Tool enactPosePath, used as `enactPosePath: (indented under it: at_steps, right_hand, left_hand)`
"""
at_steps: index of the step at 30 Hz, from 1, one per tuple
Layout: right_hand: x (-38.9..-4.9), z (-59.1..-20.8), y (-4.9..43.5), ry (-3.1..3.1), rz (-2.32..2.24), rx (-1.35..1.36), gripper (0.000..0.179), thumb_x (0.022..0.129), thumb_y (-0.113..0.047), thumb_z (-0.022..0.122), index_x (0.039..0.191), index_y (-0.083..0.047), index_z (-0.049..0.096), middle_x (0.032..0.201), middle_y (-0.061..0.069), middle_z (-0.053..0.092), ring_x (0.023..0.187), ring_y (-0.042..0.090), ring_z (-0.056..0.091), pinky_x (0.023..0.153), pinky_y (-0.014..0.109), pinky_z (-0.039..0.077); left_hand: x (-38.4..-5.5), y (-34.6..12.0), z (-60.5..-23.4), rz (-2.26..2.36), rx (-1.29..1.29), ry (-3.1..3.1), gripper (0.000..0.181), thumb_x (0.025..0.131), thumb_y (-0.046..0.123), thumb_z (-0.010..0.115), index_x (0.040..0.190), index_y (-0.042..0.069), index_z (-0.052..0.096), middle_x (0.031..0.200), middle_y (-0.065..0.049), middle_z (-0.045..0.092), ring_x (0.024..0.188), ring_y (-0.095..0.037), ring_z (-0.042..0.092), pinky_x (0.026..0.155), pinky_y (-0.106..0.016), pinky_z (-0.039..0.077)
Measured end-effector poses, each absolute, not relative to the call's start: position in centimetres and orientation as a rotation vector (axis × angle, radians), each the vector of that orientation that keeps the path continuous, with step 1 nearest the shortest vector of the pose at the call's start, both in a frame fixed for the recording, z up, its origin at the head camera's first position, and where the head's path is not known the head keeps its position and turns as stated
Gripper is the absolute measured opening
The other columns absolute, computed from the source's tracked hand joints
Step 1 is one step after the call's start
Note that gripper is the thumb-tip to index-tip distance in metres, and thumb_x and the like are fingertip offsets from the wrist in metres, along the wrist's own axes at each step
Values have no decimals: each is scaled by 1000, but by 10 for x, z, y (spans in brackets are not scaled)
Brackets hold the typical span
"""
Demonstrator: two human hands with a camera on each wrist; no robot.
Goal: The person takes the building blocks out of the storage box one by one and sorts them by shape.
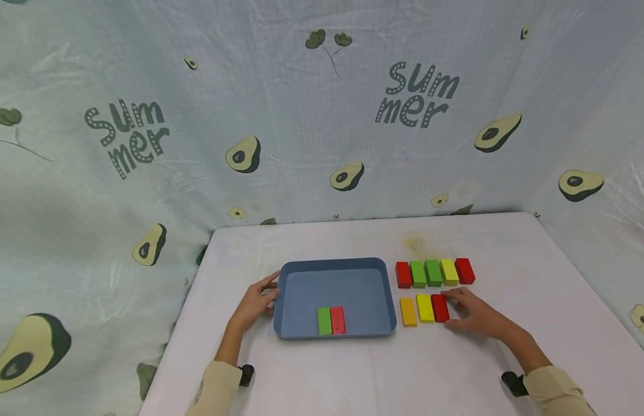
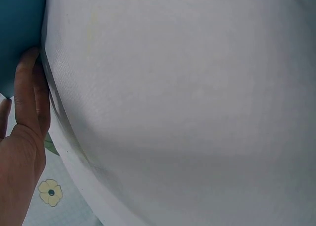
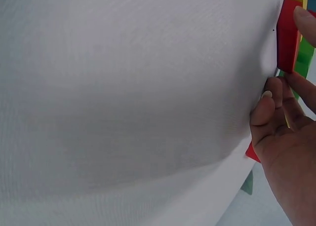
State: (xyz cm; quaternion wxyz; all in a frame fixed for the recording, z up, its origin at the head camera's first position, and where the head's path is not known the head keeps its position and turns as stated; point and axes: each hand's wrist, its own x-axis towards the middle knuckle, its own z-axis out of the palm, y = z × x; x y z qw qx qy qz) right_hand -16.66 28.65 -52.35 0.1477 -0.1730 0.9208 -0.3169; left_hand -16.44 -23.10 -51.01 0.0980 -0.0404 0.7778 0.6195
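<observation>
At the left wall of the blue-grey tray [image 1: 306,283], my left hand [image 1: 253,303] touches the rim with fairly straight fingers. In the left wrist view, the fingers [image 2: 27,95] lie along the tray's side [image 2: 19,23]. Inside the tray, a green block [image 1: 324,321] and a red block [image 1: 337,320] lie side by side at the near wall. To the tray's right, my right hand [image 1: 475,315] pinches another red block [image 1: 440,308] by its ends, thumb at the near one. That block [image 3: 288,36] also shows in the right wrist view.
Beside the pinched block lie a yellow block [image 1: 425,308] and an orange-yellow block [image 1: 408,312]. Behind them runs a row of several blocks, from a red one [image 1: 403,275] to another red one [image 1: 465,271]. A printed cloth [image 1: 301,115] hangs behind the white table [image 1: 353,375].
</observation>
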Motion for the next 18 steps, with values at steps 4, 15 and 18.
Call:
enactPosePath:
  at_steps: [4, 15, 18]
  right_hand:
    - [-165, -523, 286, 2668, -900, -520, 77, 73, -29, 81, 136, -3, 46, 123, 16, 45, 100, 26, 48, 78, 34, 51]
    - [-167, -521, 283, 2681, -911, -477, 82, 73, -33, 80, 138, 1, 42, 115, 13, 50, 94, 23, 46, 69, 28, 49]
    - [-167, -520, 281, 2708, -932, -479, 80, 74, -34, 80, 136, 1, 43, 115, 13, 51, 93, 23, 46, 67, 28, 49]
  left_hand:
    - [-165, -230, -509, 1830, -133, 2298, 53, 93, 5, 55, 144, 10, 41, 128, -27, 45, 98, -33, 58, 67, -39, 54]
    - [-166, -231, -509, 1781, -139, 2315, 54, 93, 6, 55, 145, 11, 39, 129, -25, 45, 103, -32, 55, 67, -38, 54]
    - [-166, -231, -510, 1786, -138, 2308, 55, 93, 7, 55, 145, 12, 39, 129, -25, 44, 104, -32, 55, 67, -37, 54]
